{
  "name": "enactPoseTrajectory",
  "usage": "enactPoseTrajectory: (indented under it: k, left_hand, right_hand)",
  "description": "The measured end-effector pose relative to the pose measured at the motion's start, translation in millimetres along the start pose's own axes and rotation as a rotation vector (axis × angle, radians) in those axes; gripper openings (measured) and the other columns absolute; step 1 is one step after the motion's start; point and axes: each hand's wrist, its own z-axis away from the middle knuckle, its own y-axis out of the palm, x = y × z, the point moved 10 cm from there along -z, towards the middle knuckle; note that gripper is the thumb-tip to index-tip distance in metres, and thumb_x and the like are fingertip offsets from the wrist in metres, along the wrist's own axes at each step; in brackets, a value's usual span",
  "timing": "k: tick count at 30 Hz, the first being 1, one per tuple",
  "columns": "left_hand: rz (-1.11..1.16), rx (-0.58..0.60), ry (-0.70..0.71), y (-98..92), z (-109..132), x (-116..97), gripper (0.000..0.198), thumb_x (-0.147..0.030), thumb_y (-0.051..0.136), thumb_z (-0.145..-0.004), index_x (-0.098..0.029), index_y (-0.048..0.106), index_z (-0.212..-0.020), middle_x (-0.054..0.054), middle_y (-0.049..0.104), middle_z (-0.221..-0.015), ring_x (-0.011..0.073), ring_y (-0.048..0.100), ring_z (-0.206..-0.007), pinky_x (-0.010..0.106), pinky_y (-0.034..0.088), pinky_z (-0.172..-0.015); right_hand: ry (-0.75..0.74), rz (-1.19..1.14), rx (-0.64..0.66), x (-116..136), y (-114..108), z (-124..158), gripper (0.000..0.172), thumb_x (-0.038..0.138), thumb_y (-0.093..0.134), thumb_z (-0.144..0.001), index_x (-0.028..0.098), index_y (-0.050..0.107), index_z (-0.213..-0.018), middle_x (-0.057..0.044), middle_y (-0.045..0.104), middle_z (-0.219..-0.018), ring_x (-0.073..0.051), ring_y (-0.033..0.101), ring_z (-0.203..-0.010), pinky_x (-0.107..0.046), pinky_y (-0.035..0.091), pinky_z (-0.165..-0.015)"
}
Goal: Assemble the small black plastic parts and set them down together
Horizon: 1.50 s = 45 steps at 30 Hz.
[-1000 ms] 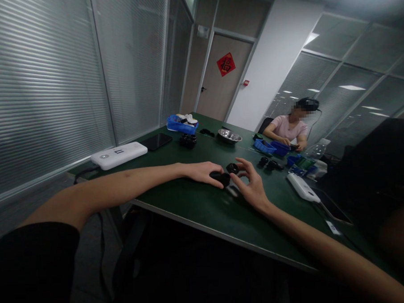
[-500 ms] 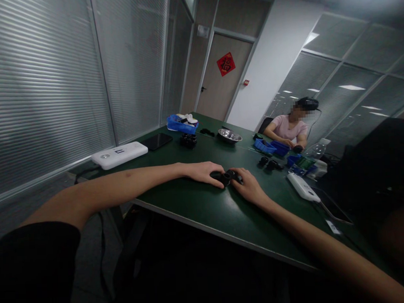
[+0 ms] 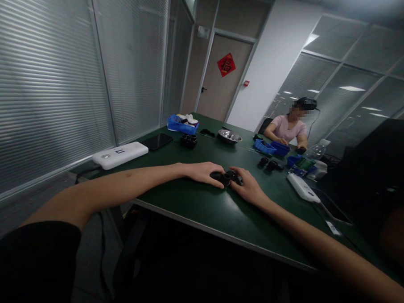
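Low over the green table [image 3: 198, 209], my left hand [image 3: 204, 173] is closed on the left side of a black part with a short round tube [image 3: 227, 179]. From the other side my right hand [image 3: 248, 188] grips the same part, thumb and fingers around its dark, rounded end. The part seems to rest on or just above the tabletop. Its exact kind cannot be made out, as fingers cover both ends.
A blue basket [image 3: 182, 124], black parts [image 3: 188, 141], a steel bowl [image 3: 230, 137], a phone [image 3: 159, 141] and a white power bank [image 3: 120, 155] lie on the table. Blue bins [image 3: 279, 148], a bottle [image 3: 317, 150] and another power bank [image 3: 302, 187] are right. A co-worker [image 3: 288, 129] sits beyond.
My hands and the black part stay nearly still, with the right fingers shifting slightly on it. Across the table, the co-worker's hands have moved a little apart.
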Motion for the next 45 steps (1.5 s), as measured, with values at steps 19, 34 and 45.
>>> enactPoseTrajectory:
  k: [19, 34, 45]
  left_hand:
    - [-0.018, 0.001, 0.011, -0.6, 0, -3, 0.058, -0.059, 0.065, -0.089, -0.018, 0.061, -0.129, 0.010, 0.066, -0.123, 0.0246, 0.061, -0.111, 0.032, 0.042, -0.092]
    - [-0.109, -0.007, 0.029, 3.4, -1, -3, 0.064, -0.065, 0.055, -0.094, -0.016, 0.057, -0.134, 0.013, 0.064, -0.129, 0.0251, 0.061, -0.117, 0.035, 0.043, -0.103]
    - [-0.219, 0.104, -0.171, 17.1, 2, 22, 0.093, -0.081, 0.039, -0.090, -0.020, 0.032, -0.160, 0.011, 0.029, -0.168, 0.0317, 0.018, -0.159, 0.055, 0.007, -0.129]
  right_hand:
    - [0.065, 0.072, 0.050, -9, 5, 1, 0.037, 0.031, 0.054, -0.097, 0.024, 0.059, -0.132, -0.012, 0.064, -0.130, -0.034, 0.058, -0.117, -0.054, 0.047, -0.097]
    - [0.074, 0.103, 0.065, -6, 4, 1, 0.038, 0.030, 0.053, -0.097, 0.023, 0.058, -0.134, -0.012, 0.064, -0.131, -0.032, 0.057, -0.117, -0.050, 0.045, -0.099]
    - [0.085, 0.113, 0.077, -6, 5, 0, 0.038, 0.032, 0.052, -0.098, 0.023, 0.058, -0.134, -0.012, 0.063, -0.132, -0.032, 0.057, -0.118, -0.051, 0.045, -0.099]
